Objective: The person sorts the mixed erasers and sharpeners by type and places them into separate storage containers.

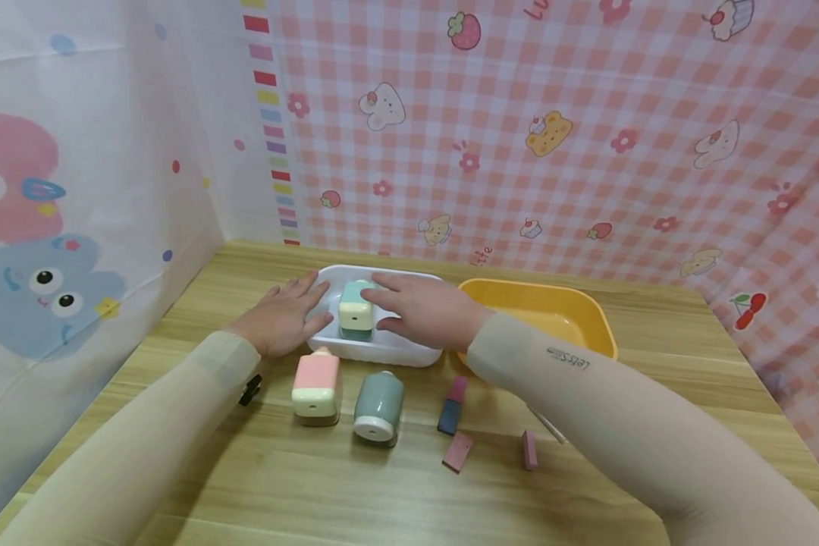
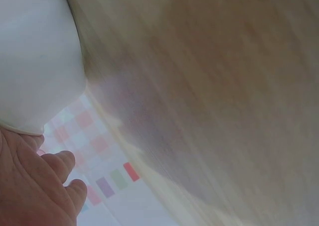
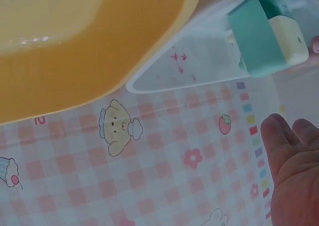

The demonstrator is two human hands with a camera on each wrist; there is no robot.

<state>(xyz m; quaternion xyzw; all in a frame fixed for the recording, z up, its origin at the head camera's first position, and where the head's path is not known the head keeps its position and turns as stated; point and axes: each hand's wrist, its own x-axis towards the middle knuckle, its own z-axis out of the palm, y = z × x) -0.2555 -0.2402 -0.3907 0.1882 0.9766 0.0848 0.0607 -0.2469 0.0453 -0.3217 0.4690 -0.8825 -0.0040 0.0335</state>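
Note:
A mint-and-cream pencil sharpener (image 1: 356,312) stands inside a white tray (image 1: 409,353) at the back of the table. My left hand (image 1: 280,315) is at the tray's left rim, fingers spread, holding nothing. Over the tray's right part reaches my right hand (image 1: 426,303), its fingers extended beside the sharpener; whether they touch it I cannot tell. In the right wrist view the sharpener (image 3: 259,42) shows near the right hand's (image 3: 296,176) fingers. A pink-and-cream pencil sharpener (image 1: 316,387) and a grey-green one with a white front (image 1: 378,408) stand before the tray.
A yellow tray (image 1: 604,322) sits right of the white one, partly behind my right arm. Small blocks lie in front: a pink-and-blue one (image 1: 451,413), a pink one (image 1: 458,452) and another pink one (image 1: 529,450). A thin pale stick (image 1: 549,425) shows beside my right sleeve.

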